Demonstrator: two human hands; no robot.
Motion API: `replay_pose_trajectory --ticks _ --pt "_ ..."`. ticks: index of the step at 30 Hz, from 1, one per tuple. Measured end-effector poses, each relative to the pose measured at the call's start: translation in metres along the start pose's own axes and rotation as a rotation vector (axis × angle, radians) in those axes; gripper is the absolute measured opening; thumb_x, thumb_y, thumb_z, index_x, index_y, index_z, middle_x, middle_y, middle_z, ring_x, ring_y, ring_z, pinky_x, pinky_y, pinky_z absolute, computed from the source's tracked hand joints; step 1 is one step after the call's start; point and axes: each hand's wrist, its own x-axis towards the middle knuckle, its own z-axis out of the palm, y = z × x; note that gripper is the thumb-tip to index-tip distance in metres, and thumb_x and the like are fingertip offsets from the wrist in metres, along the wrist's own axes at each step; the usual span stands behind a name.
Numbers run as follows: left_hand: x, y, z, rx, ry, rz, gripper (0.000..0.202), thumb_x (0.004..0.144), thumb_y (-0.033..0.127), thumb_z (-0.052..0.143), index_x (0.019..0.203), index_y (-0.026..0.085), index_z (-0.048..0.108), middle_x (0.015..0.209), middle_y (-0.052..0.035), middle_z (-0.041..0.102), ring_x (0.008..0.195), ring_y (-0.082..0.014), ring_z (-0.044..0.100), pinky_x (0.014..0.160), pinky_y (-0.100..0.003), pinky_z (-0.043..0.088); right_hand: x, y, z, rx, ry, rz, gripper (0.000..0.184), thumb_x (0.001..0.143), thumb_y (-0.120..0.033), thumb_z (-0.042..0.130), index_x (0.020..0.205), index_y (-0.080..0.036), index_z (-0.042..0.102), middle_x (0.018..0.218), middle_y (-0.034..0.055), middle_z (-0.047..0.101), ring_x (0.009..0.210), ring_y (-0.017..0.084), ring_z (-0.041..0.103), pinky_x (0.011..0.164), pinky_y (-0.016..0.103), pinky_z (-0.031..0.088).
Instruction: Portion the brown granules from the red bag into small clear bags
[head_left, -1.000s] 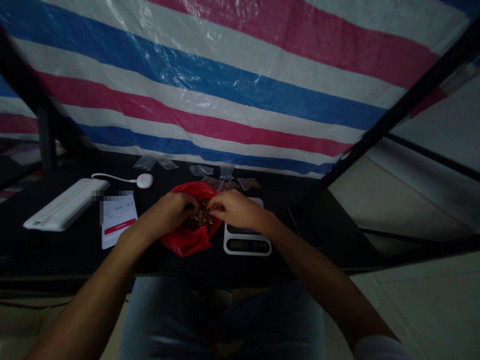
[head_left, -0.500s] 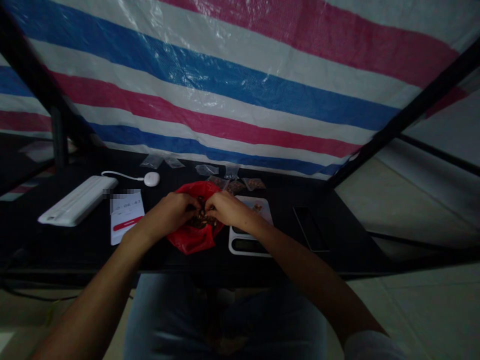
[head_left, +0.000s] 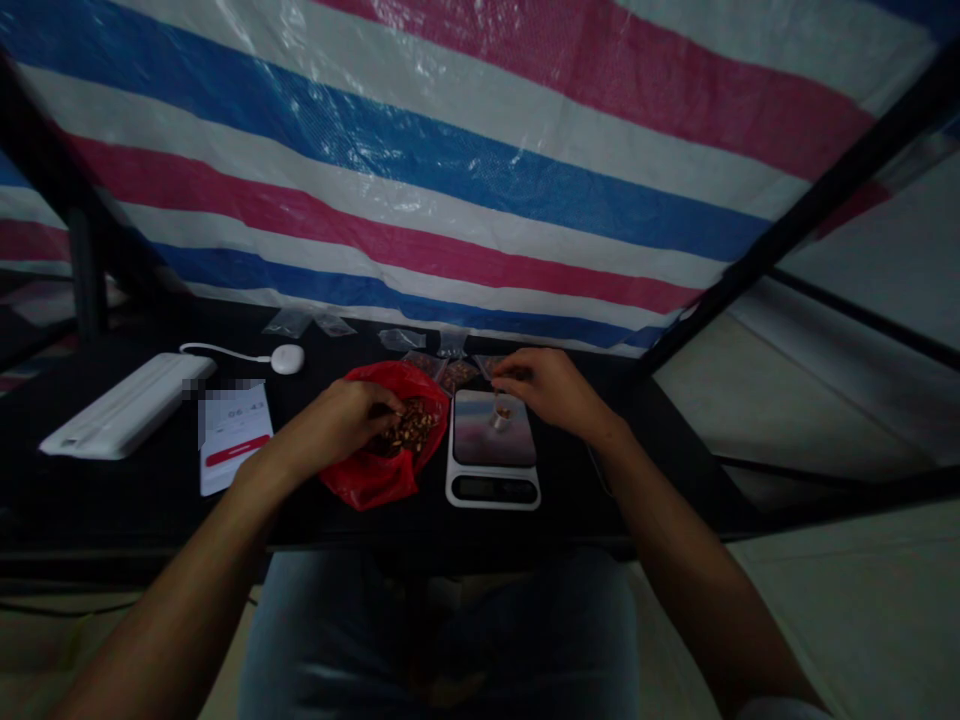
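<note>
A red plastic bag (head_left: 367,485) lies open, holding many small brown and tan pieces (head_left: 412,428) that look like seeds or dried bits. My left hand (head_left: 352,418) reaches over its left side, fingers curled together just at the pieces; what they pinch is hidden. To the right stands a white kitchen scale (head_left: 493,502) with a shiny plate. On that plate sits a small pale cluster of pieces (head_left: 502,412); whether a clear bag surrounds it I cannot tell. Above the plate's far right corner is my right hand (head_left: 551,385), its fingertips pinched, their contents too small to name.
Behind the scale lie filled clear bags (head_left: 457,375), with flat clear bags (head_left: 289,322) along the back. At left are a phone with a timer (head_left: 236,440), a white power bank (head_left: 127,405) and a round white device (head_left: 287,359) on a cable. Striped sheeting (head_left: 420,200) hangs behind.
My right hand has left the red bag and moved right to above the scale. My left hand stays at the bag. The view has shifted slightly.
</note>
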Motion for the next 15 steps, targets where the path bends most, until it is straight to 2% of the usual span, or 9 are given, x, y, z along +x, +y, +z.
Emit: replay_pose_trajectory --ticks 3,9,15 --pt "0.007 0.013 -0.001 -0.020 0.015 0.046 0.027 0.088 0.026 0.057 0.100 0.021 0.080 0.101 -0.0042 0.081 0.087 -0.0211 0.076 0.084 -0.028 0.057 -0.017 0.012 -0.006 -0.041 0.047 0.022 0.012 0.089 -0.014 0.070 0.095 -0.017 0.081 0.095 0.0074 0.079 0.085 0.019 0.071 0.077 0.029 0.049" --pt "0.033 0.051 0.003 -0.037 0.071 0.171 0.023 0.092 0.026 0.060 0.102 0.020 0.080 0.107 -0.0043 0.081 0.098 -0.0218 0.074 0.093 -0.029 0.054 -0.024 0.012 0.004 -0.029 -0.030 0.025 0.010 0.088 -0.013 0.072 0.089 -0.016 0.081 0.091 0.0068 0.078 0.083 0.017 0.071 0.076 0.027 0.049" --pt "0.059 0.076 0.014 -0.092 0.069 0.281 0.022 0.093 0.021 0.060 0.103 0.019 0.080 0.105 -0.0052 0.081 0.095 -0.0206 0.074 0.088 -0.028 0.055 -0.023 0.017 0.003 -0.027 -0.082 0.047 0.008 0.085 -0.018 0.077 0.092 -0.017 0.081 0.094 0.0083 0.078 0.084 0.019 0.072 0.076 0.028 0.051"
